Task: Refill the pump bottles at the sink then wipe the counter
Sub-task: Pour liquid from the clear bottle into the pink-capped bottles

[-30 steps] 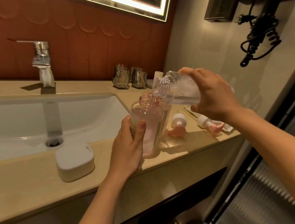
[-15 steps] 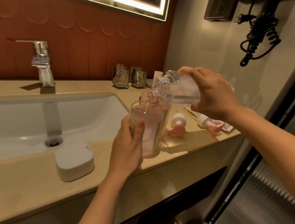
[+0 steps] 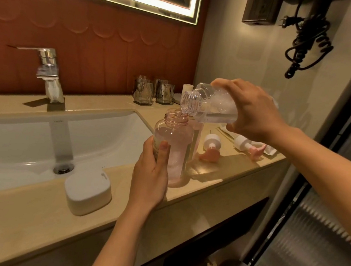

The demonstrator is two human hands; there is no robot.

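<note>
Refilling looks roughly half done. The pink pump bottle [image 3: 176, 146] appears to stand upright on the tabletop [image 3: 16, 212], just right of the sink [image 3: 15, 135]. Its neck is open and its long axis vertical. How full it is I cannot read through the tinted wall.

The left hand [image 3: 150, 174] grips its lower body, thumb laid up the near side and fingers curled round the far side. The right hand [image 3: 252, 111] holds the clear refill bottle [image 3: 208, 108], its fingers [image 3: 231, 84] clamped over the base end. That bottle's long axis lies near horizontal, tipped slightly mouth-down. The mouth points left, just above the pink neck, and a thin stream seems to run between them. Some liquid is left in the clear bottle.

A second pink bottle [image 3: 197, 133] stands right behind the first. Two pump heads [image 3: 210, 148] lie loose on the tabletop to the right, apart from both bottles.

Left to do, as I judge it:
- finish this pour
- see to the second bottle
- screw both pumps back on
- wipe the tabletop (neither hand holds a cloth)
</note>
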